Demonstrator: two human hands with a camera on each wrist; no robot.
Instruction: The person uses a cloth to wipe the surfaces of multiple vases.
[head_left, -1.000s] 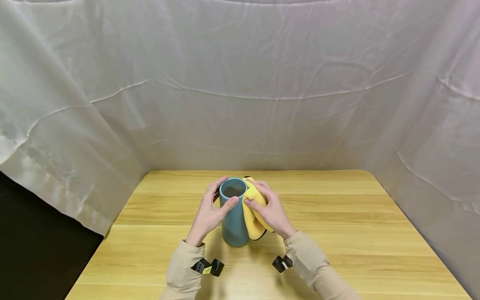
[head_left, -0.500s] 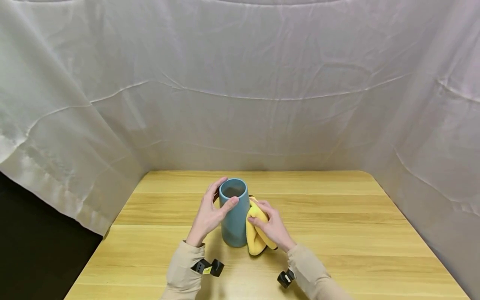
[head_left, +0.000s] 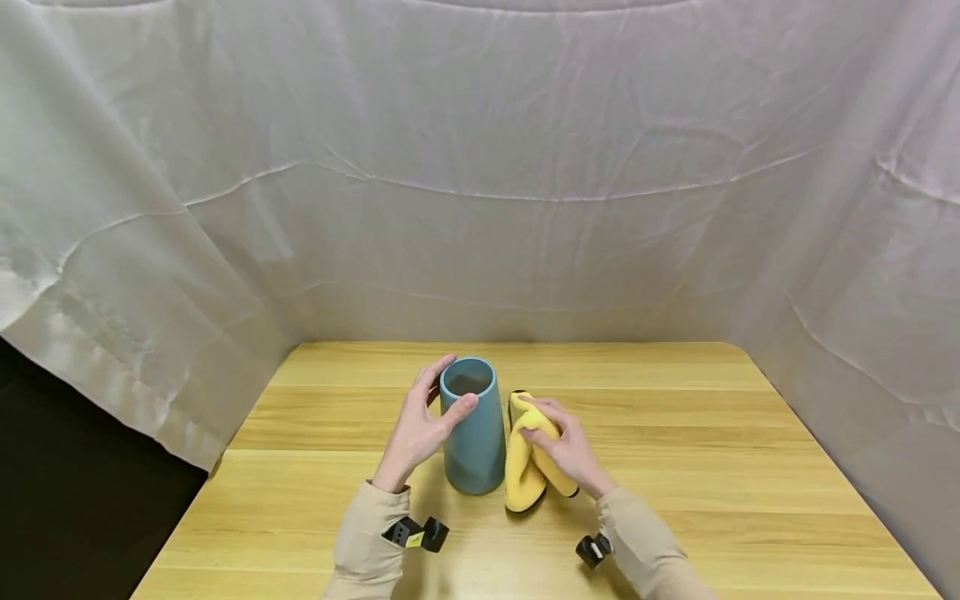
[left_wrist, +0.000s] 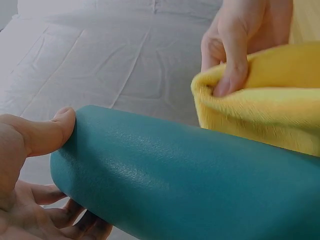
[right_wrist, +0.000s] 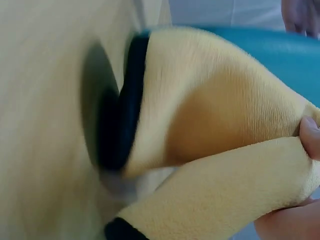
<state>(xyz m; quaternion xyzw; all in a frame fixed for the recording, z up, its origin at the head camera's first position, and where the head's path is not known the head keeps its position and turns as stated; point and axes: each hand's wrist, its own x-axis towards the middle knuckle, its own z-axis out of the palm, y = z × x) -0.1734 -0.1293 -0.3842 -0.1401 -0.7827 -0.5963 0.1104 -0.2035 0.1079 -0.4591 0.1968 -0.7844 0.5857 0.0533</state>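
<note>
A tall blue-green vase (head_left: 475, 446) stands upright on the table, its open mouth facing up. My left hand (head_left: 415, 429) grips it near the rim, the thumb on the near side and the fingers round the far side. In the left wrist view the thumb presses the smooth wall of the vase (left_wrist: 190, 175). To the right of the vase, my right hand (head_left: 572, 450) pinches a folded yellow cloth (head_left: 517, 475) between thumb and fingers. The cloth hangs in loose folds, and its dark edging (right_wrist: 134, 100) shows in the right wrist view, close over the tabletop.
The wooden table (head_left: 675, 467) extends to both sides of the hands. Pale grey fabric (head_left: 510, 250) hangs behind it and along the sides. Small black cameras (head_left: 435, 535) are strapped at both wrists.
My right hand has drawn the yellow cloth down along the vase's right side, then away to the right, leaving a gap. The left hand and vase have hardly moved.
</note>
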